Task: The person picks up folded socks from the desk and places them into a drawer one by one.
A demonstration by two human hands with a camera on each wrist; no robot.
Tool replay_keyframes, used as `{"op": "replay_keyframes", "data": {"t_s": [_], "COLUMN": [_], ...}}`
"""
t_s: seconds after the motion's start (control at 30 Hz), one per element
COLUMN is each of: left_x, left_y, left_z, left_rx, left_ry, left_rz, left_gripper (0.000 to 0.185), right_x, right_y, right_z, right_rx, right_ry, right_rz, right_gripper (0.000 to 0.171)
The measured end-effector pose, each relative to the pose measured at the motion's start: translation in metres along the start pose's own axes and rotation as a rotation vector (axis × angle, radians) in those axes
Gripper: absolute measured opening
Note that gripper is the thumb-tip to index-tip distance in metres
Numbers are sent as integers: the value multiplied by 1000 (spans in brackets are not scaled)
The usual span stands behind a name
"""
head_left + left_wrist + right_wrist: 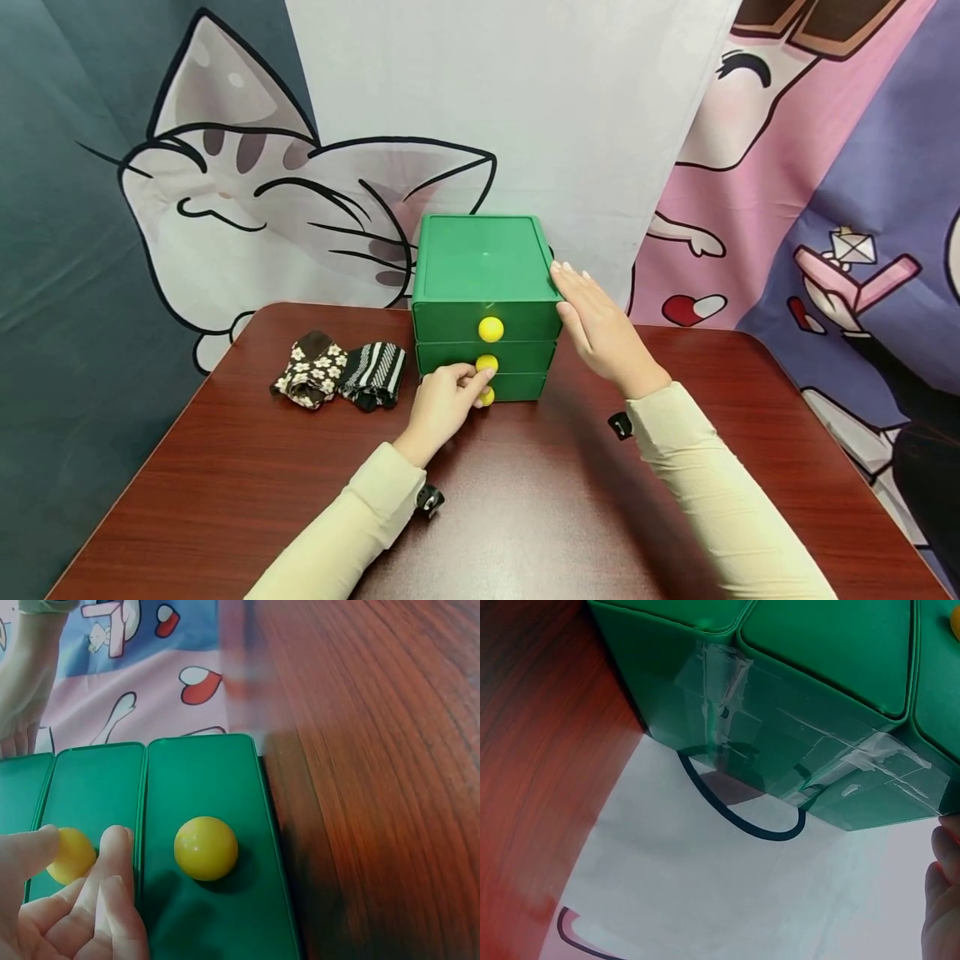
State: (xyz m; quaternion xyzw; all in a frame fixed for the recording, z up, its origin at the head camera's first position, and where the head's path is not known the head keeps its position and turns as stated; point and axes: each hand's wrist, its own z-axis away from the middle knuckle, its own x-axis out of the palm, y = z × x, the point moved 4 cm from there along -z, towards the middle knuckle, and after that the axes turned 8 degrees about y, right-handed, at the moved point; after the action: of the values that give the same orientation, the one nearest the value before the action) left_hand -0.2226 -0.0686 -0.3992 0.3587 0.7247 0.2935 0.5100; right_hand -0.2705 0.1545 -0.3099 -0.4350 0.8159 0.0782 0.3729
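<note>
Lighting is bright and even from above, with soft sheen on the table (525,517) and only faint shadows under the arms. The head view is sharp but bends a bit at the edges. The left wrist view blurs near the left hand (67,907), and tape glare shows on the green drawer box (795,750).

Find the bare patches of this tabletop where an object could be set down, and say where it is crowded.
Bare wood lies on the table right of the green drawer unit, and along the near edge between the sleeves. It is crowded in front of the drawers, where the left hand pinches the middle knob, and at the left, where two folded socks lie.
</note>
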Motion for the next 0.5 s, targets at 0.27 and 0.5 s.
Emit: {"op": "replay_keyframes", "data": {"t_s": [0.27, 0.5], "left_x": [1, 3], "left_y": [-3, -13], "left_z": [-1, 5], "left_rx": [11, -4], "left_ry": [7, -22], "left_rz": [19, 94], "left_gripper": [33, 25], "right_x": [-1, 1], "right_y": [1, 2], "right_z": [0, 0], "right_rx": [-4, 14], "right_ry": [5, -15], "right_rz": [3, -7], "right_gripper": [49, 50]}}
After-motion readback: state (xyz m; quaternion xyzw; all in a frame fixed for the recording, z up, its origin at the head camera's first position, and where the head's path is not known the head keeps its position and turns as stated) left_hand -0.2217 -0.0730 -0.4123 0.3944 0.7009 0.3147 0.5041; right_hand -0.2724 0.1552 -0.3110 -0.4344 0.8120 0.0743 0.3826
